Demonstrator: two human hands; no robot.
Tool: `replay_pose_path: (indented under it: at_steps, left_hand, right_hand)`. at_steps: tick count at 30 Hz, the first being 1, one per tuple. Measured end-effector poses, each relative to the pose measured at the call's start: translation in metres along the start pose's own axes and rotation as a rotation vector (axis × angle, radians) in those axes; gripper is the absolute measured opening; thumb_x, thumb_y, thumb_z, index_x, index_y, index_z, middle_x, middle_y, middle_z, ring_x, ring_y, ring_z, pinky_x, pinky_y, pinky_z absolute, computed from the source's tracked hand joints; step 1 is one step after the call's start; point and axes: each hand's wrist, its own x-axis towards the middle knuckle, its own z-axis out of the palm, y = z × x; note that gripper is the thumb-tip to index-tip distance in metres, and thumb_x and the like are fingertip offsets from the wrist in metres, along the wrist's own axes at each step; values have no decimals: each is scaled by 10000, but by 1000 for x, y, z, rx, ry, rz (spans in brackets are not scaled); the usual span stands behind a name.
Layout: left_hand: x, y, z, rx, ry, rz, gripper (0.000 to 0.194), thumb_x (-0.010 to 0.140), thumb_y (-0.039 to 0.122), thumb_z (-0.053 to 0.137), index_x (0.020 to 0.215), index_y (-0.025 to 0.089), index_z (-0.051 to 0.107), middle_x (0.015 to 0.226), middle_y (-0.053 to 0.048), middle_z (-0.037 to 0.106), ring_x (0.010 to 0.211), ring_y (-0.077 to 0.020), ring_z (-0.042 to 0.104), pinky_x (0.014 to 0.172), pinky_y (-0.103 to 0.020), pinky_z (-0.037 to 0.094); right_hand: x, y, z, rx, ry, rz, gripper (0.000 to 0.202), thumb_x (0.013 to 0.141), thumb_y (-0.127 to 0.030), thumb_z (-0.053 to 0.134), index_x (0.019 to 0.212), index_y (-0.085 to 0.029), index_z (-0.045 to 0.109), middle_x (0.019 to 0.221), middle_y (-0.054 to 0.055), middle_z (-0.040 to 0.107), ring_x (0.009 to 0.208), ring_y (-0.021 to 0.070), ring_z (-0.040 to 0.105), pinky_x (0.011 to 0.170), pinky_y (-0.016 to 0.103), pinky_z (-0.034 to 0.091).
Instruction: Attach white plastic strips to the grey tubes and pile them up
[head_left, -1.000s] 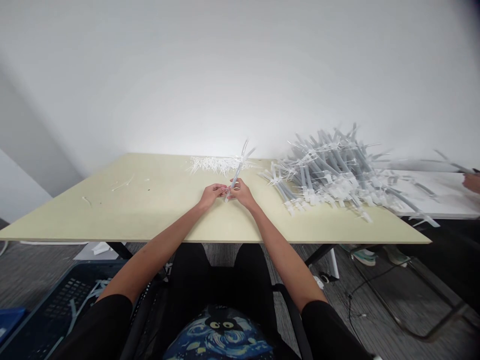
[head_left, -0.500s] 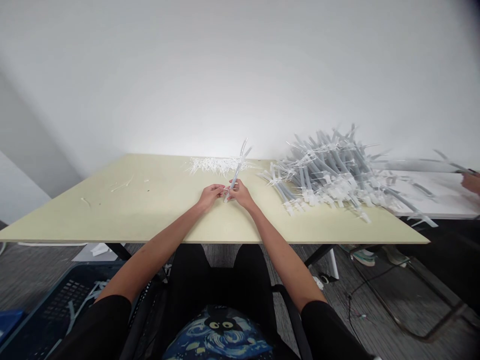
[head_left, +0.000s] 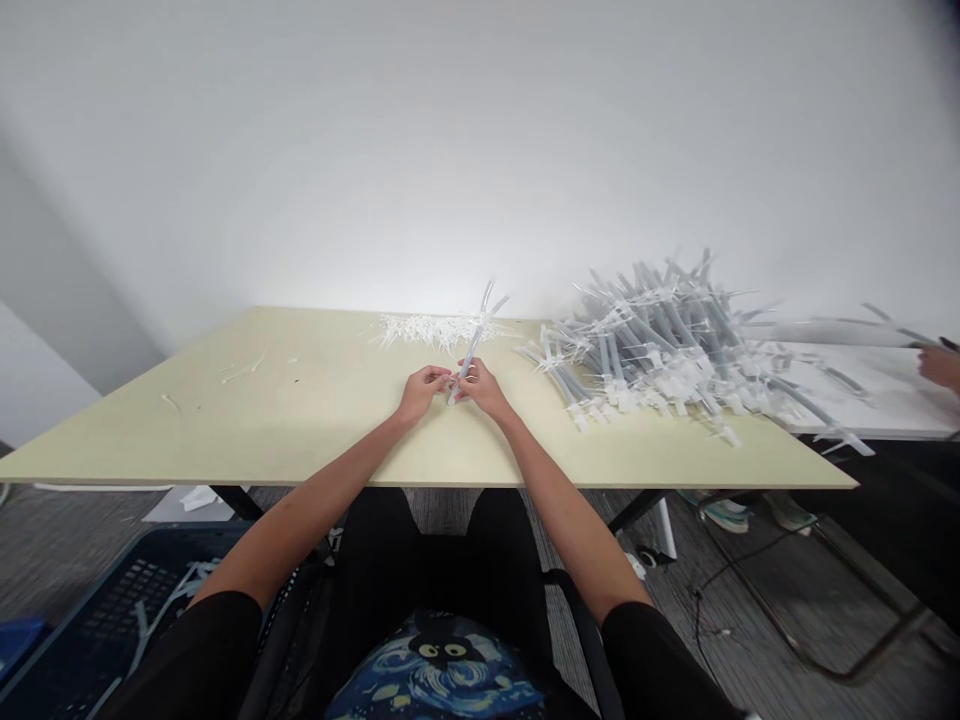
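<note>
A grey tube (head_left: pixel 472 352) with white cable ties around its upper part stands tilted over the middle of the table, its split top end leaning right. My right hand (head_left: pixel 484 390) is closed around its lower part. Just left of it, my left hand (head_left: pixel 422 391) is pinched, fingertips at a thin white cable tie (head_left: pixel 452 379) by the tube's lower end. Behind the hands lies a heap of loose white cable ties (head_left: pixel 426 329). To the right is a large pile of similar grey tubes (head_left: pixel 660 330) with white fittings and ties.
Stray cable ties (head_left: pixel 244 371) lie on the left of the yellowish table (head_left: pixel 337 440). A dark crate (head_left: pixel 135 580) stands on the floor at left. At far right, another person's hand (head_left: pixel 941 366) holds a tube over a white table (head_left: pixel 915 400). A wall rises behind.
My hands and the tube stay almost in place, with only slight finger shifts. The other person's hand at far right has moved slightly left.
</note>
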Motion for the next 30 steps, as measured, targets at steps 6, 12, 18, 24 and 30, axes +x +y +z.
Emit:
replay_pose_path:
  at_steps: [6, 12, 18, 24, 30]
  left_hand:
    - [4, -9, -2, -96, -57, -71, 334, 672, 370, 673, 889, 119, 635, 773, -51, 645, 639, -112, 540, 697, -295, 456]
    - [3, -9, -4, -212, -142, -118, 344, 644, 368, 705, 854, 106, 628, 736, -39, 621, 634, -106, 538, 707, -309, 460]
    - [2, -8, -4, -195, -167, -158, 311, 644, 363, 714, 771, 110, 583, 640, -23, 588, 580, -114, 541, 643, -305, 459]
    - [2, -10, -4, -176, -165, -170, 303, 666, 391, 693, 695, 117, 565, 614, -19, 562, 545, -109, 525, 597, -290, 449]
    - [3, -8, -8, -178, -248, -170, 309, 687, 395, 670, 765, 101, 614, 661, -36, 588, 578, -109, 537, 656, -300, 458]
  right_hand:
    - [1, 2, -3, -16, -6, 4, 328, 728, -277, 585, 1027, -225, 463, 860, 7, 586, 674, 122, 617, 582, 302, 573]
    - [-2, -5, -3, 9, -54, 5, 338, 733, -310, 598, 1037, -222, 479, 818, 0, 562, 681, 132, 617, 596, 311, 571]
    - [-5, -13, -3, 10, -83, 11, 358, 719, -326, 623, 1044, -227, 507, 788, -7, 529, 675, 133, 605, 580, 304, 569]
    - [-8, -18, -2, 70, -81, 79, 361, 711, -306, 634, 1049, -236, 526, 769, -7, 528, 679, 132, 597, 595, 315, 570]
    - [-10, -22, -3, 164, -57, 130, 365, 694, -271, 646, 1046, -251, 551, 764, -17, 526, 708, 136, 616, 666, 340, 569]
